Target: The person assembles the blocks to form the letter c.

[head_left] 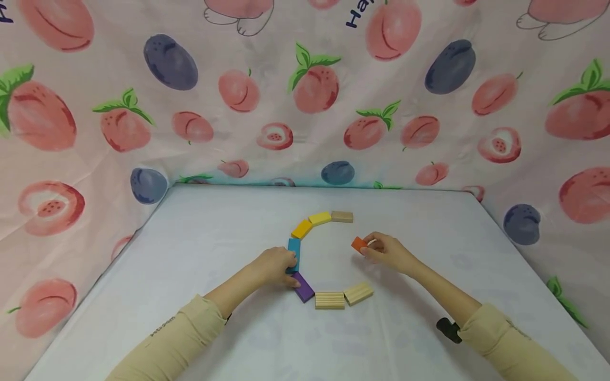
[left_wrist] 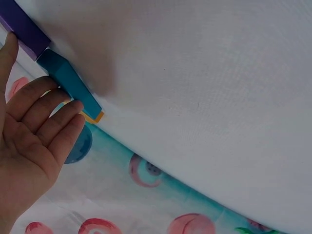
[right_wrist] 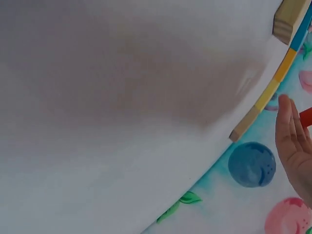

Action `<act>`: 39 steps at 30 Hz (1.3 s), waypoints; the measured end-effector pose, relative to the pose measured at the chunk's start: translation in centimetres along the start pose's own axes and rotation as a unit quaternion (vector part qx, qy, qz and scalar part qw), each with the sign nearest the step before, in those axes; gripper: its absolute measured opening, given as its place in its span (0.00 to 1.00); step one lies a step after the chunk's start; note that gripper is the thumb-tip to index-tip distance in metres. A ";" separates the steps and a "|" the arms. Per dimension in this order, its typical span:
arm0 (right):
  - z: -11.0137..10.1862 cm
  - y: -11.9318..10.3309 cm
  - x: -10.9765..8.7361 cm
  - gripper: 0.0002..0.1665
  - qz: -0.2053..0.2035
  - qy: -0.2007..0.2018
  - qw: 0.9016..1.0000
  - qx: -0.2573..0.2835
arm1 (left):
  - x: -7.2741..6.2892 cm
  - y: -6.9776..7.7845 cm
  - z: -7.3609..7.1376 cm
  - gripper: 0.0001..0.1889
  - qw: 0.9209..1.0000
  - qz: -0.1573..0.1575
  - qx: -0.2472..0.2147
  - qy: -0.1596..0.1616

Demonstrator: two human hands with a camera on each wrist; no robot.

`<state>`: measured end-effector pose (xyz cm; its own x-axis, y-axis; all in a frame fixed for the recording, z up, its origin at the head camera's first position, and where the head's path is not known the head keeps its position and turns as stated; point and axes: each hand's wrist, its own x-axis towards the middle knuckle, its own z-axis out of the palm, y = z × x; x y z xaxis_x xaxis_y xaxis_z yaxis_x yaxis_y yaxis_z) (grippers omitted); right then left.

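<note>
An open curve of rectangular blocks lies on the white table. Along its left side are a blue block and a purple block, end to end. My left hand touches both, its fingers along the blue block and its thumb against the purple block. Off to the right, my right hand pinches an orange block inside the curve's open side. In the right wrist view, only part of the orange block shows beside the fingers.
An amber block, a yellow block and a plain wooden block continue the curve at the back. Two pale wooden blocks form its front end. A fruit-print cloth hangs behind the table.
</note>
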<state>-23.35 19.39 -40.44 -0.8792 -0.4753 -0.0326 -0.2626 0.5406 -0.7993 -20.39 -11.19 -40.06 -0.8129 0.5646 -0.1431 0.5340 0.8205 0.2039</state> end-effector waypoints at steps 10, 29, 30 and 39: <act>1.6 0.3 -1.9 0.21 0.004 -0.103 0.993 0.059 | 0.1 0.0 0.1 0.22 1.000 0.003 0.003 0.000; 2.2 0.2 -2.8 0.20 0.001 -0.126 0.991 0.035 | 0.2 -0.3 0.2 0.24 1.000 0.004 0.001 -0.002; 2.2 0.2 -2.9 0.20 0.002 -0.126 0.992 0.032 | 0.2 -0.3 0.2 0.24 1.000 0.005 0.001 -0.002; 2.3 0.0 -3.4 0.20 0.004 -0.117 0.993 0.023 | 0.2 -0.1 0.2 0.24 1.000 0.009 0.000 0.001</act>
<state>-19.47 19.41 -41.67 -0.7629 -0.6227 -0.1739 -0.2327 0.5155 -0.8247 -20.61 -11.16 -40.27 -0.8030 0.5797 -0.1383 0.5488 0.8098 0.2074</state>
